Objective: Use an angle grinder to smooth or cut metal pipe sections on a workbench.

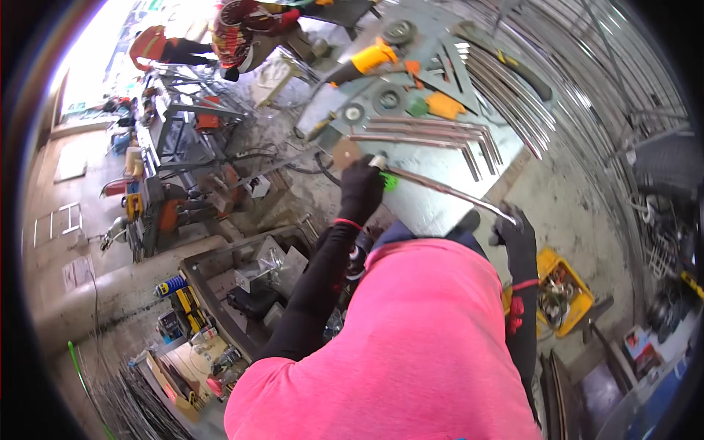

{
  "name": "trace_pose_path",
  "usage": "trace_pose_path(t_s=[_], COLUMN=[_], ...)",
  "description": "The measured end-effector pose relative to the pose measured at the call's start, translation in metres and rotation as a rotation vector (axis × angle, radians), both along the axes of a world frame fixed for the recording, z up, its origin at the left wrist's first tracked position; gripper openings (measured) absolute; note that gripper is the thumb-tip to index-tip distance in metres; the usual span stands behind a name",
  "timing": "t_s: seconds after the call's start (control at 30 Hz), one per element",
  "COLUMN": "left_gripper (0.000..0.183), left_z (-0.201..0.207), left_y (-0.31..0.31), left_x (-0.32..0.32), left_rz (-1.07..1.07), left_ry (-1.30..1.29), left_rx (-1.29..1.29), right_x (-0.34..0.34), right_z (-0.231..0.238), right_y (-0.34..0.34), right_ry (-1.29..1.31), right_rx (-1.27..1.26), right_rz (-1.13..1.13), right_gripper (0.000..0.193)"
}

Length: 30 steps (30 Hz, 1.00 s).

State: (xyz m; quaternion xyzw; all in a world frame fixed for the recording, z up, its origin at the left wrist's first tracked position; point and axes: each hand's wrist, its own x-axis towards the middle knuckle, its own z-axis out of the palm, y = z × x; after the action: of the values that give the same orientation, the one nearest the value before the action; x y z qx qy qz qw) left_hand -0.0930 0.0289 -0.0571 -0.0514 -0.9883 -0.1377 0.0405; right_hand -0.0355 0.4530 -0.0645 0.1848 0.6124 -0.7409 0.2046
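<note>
A shiny metal tube slants across the front of the metal-topped table. My left hand, in a dark glove, is closed at its left end. A small whitish piece shows at those fingers; whether it belongs to the tube I cannot tell. The fingers of my right hand, also gloved, are closed around the tube's right, nearer end. Just beyond lie several bent metal tubes, side by side. A bright green piece sits beside my left hand, below the tube.
An orange angle grinder, discs and straight tubes lie on the table's far part. A yellow crate stands right of me, a grey bin left. Two people are at the far left.
</note>
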Motion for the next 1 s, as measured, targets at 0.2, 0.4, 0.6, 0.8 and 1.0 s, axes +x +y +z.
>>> trace_pose_path(t_s=[0.2,0.4,0.6,0.8,1.0], left_gripper=[0.012,0.009,0.021,0.028,0.033], left_z=[-0.006,-0.007,-0.004,0.005,-0.003], left_y=[0.004,0.009,0.015,0.015,0.022], left_x=[-0.015,-0.009,-0.006,-0.005,-0.001], left_rz=[-0.022,0.001,0.044,0.082,0.132], left_ry=[0.001,0.034,0.058,-0.040,0.026], left_rx=[-0.157,-0.142,-0.048,-0.019,0.025], right_x=[0.001,-0.019,-0.023,-0.015,-0.003], right_z=[-0.011,-0.038,-0.031,-0.038,-0.028], right_y=[-0.011,-0.033,-0.037,-0.039,-0.049], right_ry=[0.002,0.094,0.194,0.212,0.229], right_rx=[-0.003,0.048,0.125,0.173,0.215], right_rz=[0.028,0.075,0.047,0.066,0.040], right_gripper=[0.054,0.046,0.036,0.038,0.040])
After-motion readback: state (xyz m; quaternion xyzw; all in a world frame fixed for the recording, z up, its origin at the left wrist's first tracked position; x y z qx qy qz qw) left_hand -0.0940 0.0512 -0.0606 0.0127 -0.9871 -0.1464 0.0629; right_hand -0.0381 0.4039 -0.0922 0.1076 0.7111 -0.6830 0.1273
